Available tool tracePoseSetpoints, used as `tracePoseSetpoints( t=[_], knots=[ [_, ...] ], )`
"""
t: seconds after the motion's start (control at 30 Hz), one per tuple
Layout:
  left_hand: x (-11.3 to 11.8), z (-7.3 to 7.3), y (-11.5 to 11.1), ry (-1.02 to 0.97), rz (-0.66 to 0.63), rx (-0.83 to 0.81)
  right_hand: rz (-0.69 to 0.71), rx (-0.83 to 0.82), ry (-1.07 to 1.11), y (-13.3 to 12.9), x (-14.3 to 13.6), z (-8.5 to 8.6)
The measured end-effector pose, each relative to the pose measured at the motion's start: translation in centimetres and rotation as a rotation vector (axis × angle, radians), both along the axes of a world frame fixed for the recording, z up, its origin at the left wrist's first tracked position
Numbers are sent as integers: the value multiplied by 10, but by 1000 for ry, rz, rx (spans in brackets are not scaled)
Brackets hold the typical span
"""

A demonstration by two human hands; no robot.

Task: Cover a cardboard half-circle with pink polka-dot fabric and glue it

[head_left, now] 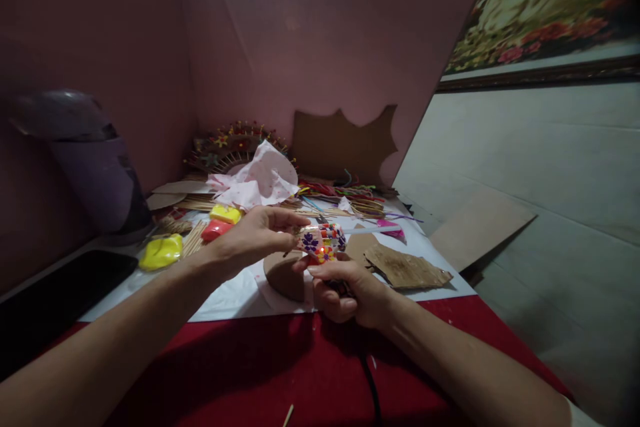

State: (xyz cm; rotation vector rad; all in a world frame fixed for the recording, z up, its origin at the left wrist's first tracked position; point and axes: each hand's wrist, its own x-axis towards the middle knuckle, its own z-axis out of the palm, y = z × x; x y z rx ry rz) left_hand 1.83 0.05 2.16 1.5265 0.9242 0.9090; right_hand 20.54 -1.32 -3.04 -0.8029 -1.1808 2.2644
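My right hand (345, 290) is wrapped around the handle of a hot glue gun (325, 240) covered in flower patterns, with a small red light glowing on its side. A whitish glue stick (373, 230) juts out of the gun to the right, and a black cord (370, 380) hangs below. My left hand (265, 233) is at the gun's left end, thumb and fingers closed together; what they pinch there is too small to make out. Beneath both hands lies a rounded piece of brown cardboard (285, 277).
Yellow (161, 252) and red clay packets (216, 230), wooden sticks (194, 239) and crumpled pink paper (257, 180) lie left and behind. A torn cardboard piece (407, 267) sits right. A black slab (65, 300) and purple container (100, 173) stand left. Pink panels (320, 33) enclose the back.
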Motion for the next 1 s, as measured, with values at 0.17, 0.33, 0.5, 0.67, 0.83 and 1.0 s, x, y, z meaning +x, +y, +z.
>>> tracePoseSetpoints(
  t=[0.17,0.33,0.5,0.67,0.83,1.0],
  knots=[
    [4,-8,1,122,84,150,8,-27,6,1,0,0],
    [3,-7,2,97,48,163,-9,-21,-23,1,-1,-2],
    [0,-3,2,73,1,106,10,-27,7,1,0,-1],
    [7,-9,-3,225,95,244,6,-25,6,0,-1,-1],
    [6,-7,-5,291,125,331,41,-20,-10,-1,-1,0],
    [3,-1,-4,262,40,249,36,-15,-14,1,0,-1]
  ],
)
